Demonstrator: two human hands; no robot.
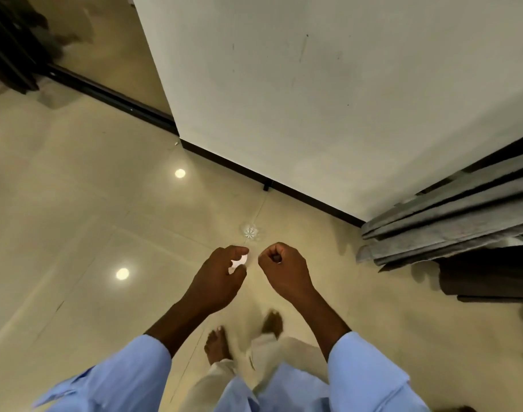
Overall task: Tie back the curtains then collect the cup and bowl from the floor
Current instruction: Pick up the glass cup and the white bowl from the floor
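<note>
The person walks toward the grey curtain point(450, 221) hanging at the right, the left hand point(221, 275) pinching a small white thing, the right hand point(284, 269) curled into a fist, so tying seems next; no cup or bowl is visible.

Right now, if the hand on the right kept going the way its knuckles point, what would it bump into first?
Probably nothing soon. The right hand is curled in a fist pointing ahead and down toward the floor. Past it comes a small white mark, then the dark skirting under the wall. Depth is hard to judge.
</note>
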